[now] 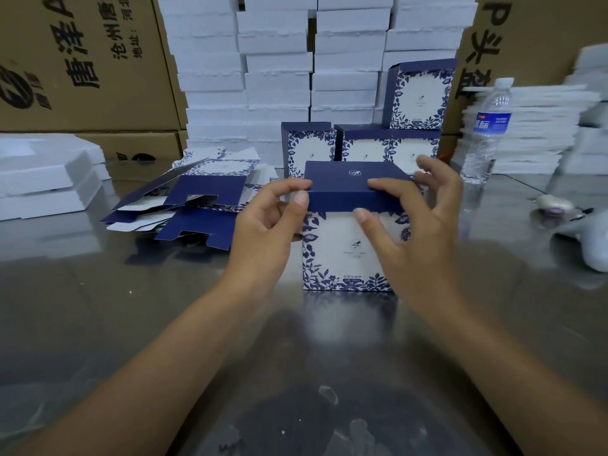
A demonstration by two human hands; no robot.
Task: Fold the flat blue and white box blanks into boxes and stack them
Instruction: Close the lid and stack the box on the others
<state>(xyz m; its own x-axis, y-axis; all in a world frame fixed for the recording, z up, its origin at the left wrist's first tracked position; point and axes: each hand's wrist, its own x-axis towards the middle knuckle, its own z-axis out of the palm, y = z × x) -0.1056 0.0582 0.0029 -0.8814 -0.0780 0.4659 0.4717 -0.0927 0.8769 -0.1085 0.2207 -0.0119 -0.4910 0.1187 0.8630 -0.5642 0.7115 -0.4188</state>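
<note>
1. The box (342, 248) stands upright near the middle of the counter (131, 307). Its white front has a blue leaf border, a small emblem and a line of print too small to read. Its dark blue lid is folded down over the top and carries a small pale logo.
2. The left hand (263, 222) pinches the lid's left front corner, with the thumb on the front flap and curled fingers on the top edge.
3. The right hand (424, 218) is spread wide. Its index finger lies on the lid's top and its thumb presses the flap's lower edge, pinching the lid between them. The other fingers reach past the box's right side.
4. Flat blanks (197, 199) lie in a loose, fanned pile just left of the box, toward the counter's left side.
5. Folded boxes (309, 146) stand in a row right behind the box, toward the far edge, with one more (421, 93) set on top at the right.
6. White stacked cartons (279, 60) rise behind them.
7. A water bottle (487, 126) stands toward the far right corner. Its blue label has white characters I cannot read surely.
8. A brown carton (82, 60) at the far left is printed with "唐泽", "沧州" and "地址:河北". Another brown carton (526, 37) at the far right bears large black characters, partly cut off.
</note>
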